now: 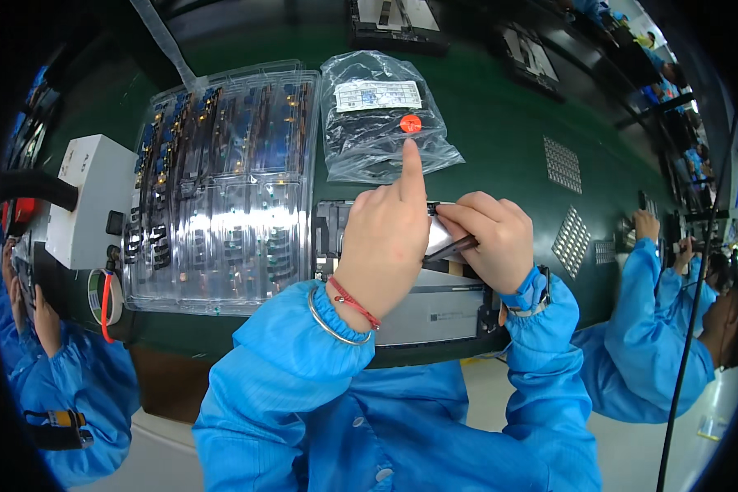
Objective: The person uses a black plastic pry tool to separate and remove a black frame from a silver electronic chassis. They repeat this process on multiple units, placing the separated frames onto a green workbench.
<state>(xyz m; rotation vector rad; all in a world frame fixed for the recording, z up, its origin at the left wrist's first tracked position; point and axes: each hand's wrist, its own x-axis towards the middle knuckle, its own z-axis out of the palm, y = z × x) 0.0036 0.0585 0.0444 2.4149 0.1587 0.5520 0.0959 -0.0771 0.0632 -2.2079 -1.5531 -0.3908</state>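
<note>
My left hand [385, 234] is over the upper part of an opened flat electronic device [435, 316], which shows a wide grey panel. Its index finger points away from me, while the other fingers curl under, their tips hidden. Close on its right, my right hand [494, 238] is closed around a dark slim tool [451, 249], which slants down to the left over the device. The thumb and index finger of that hand come together at the device's upper edge. Whether they pinch a small part there cannot be made out.
Left of the device stands a clear plastic tray [221, 197] of circuit boards. Beyond my hands lies a clear bag [385, 115] with dark contents. A white box [90, 201] and a tape roll [105, 297] are far left. Metal-coloured sheets [571, 242] lie right. Co-workers sit on both sides.
</note>
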